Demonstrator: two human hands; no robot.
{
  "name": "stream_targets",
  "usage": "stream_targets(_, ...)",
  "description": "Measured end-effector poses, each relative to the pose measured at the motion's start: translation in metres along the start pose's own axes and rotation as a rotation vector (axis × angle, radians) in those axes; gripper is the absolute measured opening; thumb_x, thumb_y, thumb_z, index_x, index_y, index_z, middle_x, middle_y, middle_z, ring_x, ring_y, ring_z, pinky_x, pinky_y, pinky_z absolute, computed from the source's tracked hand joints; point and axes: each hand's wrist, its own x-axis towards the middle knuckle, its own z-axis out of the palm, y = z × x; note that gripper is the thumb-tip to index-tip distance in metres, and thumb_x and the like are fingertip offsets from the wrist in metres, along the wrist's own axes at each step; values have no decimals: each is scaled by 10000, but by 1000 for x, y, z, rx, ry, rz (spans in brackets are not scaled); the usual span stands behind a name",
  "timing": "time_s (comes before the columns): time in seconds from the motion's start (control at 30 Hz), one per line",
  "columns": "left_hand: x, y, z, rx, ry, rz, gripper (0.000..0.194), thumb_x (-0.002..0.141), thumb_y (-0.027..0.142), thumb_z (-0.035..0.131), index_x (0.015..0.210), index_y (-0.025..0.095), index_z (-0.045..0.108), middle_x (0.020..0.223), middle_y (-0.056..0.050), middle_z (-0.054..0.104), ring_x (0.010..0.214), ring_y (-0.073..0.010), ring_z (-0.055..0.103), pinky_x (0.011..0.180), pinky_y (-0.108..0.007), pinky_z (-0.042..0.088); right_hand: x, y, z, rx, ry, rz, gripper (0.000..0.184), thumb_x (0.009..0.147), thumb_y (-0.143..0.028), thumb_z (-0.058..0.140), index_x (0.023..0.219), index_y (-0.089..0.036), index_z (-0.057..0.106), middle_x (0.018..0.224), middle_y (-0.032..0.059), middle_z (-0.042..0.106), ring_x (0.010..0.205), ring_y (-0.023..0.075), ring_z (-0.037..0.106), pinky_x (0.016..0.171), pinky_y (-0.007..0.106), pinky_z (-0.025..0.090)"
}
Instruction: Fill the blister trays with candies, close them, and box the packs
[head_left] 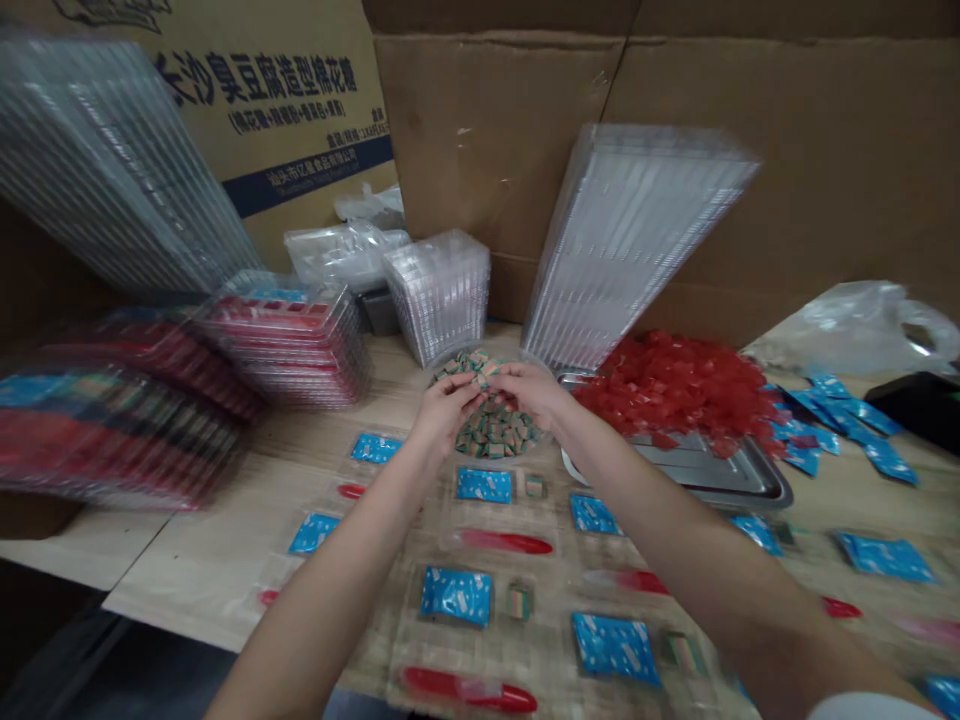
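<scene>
On the worktop (pixel 187 575), mid-frame, both hands sit over a striped candy pile (pixel 499 430). Left hand (pixel 444 418) is at the pile's 9 o'clock edge; right hand (pixel 531 392) is nearer, above its 1 o'clock side. Pile is a roughly round mound, no clear long axis, mostly at 6 o'clock from the fingers (pixel 480 385). Fingers are curled, tips meeting above the pile, possibly pinching candy; can't tell which piece. Red candy heap (pixel 675 390) on a steel tray (pixel 739 485) sits at 3 o'clock.

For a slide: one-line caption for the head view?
Left hand and right hand touch striped sweets beside a metal tray of red sweets, above blue packets.
</scene>
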Motion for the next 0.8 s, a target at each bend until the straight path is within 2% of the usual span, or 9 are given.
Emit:
stream_targets(0.07, -2, -2, 1, -13, -1, -16, 126, 682, 38, 690, 747, 128, 632, 729, -8, 668, 651, -68, 629, 803, -234, 509, -2, 6, 0, -35, 73, -70, 119, 714, -250, 620, 641, -190, 548, 511, -68, 516, 471, 76, 454, 438, 180, 340)
stream_targets(0.2, -5, -2, 2, -9, -27, -40, 116, 675, 90, 710, 767, 130, 651, 770, -23, 684, 666, -80, 632, 779, -237, 516, -6, 12, -4, -178, 153, -215, 128, 666, -207, 648, 575, -191, 559, 496, -78, 489, 501, 80, 434, 511, 197, 335)
stream_targets(0.33, -10, -6, 8, 19, -8, 9, 179, 606, 94, 759, 740, 134, 646, 707, 4, 673, 612, -75, 617, 762, -238, 510, -14, 8, -13, -458, 190, -369, 133, 726, -246, 597, 602, -197, 599, 530, -47, 538, 554, 110, 483, 559, 221, 352)
stream_targets(0.4, -13, -8, 13, 29, -3, 29, 188, 591, 115, 773, 729, 134, 647, 692, 11, 668, 604, -75, 614, 759, -240, 508, -22, 5, -19, -483, 245, -417, 145, 762, -239, 544, 650, -195, 626, 565, -32, 565, 580, 119, 504, 569, 226, 363)
stream_targets(0.47, -17, -10, 18, 35, -15, 25, 171, 590, 117, 770, 707, 132, 646, 687, 14, 665, 602, -73, 612, 745, -228, 509, -31, 2, -28, -422, 239, -410, 155, 774, -226, 511, 686, -191, 633, 579, -27, 576, 574, 119, 515, 552, 221, 380)
stream_targets(0.57, -26, -11, 27, 53, -62, -34, 119, 613, 84, 738, 684, 121, 650, 666, 2, 663, 572, -72, 605, 691, -210, 515, -48, 1, -43, -284, 17, -268, 134, 758, -215, 507, 680, -187, 612, 572, -30, 579, 542, 114, 536, 499, 204, 411)
stream_targets(0.63, -33, -12, 35, 74, -104, -86, 103, 630, 63, 714, 706, 111, 663, 671, -21, 674, 564, -81, 608, 673, -214, 521, -58, 2, -52, -285, -59, -204, 126, 738, -175, 500, 643, -182, 582, 557, -33, 568, 522, 111, 540, 478, 202, 424)
stream_targets(0.8, -52, -18, 58, 120, -167, -147, 103, 664, 49, 665, 740, 118, 667, 710, -35, 690, 624, -92, 633, 687, -204, 524, -76, 9, -72, -407, 40, -220, 145, 719, -123, 482, 603, -182, 546, 526, -39, 551, 499, 112, 532, 494, 215, 422)
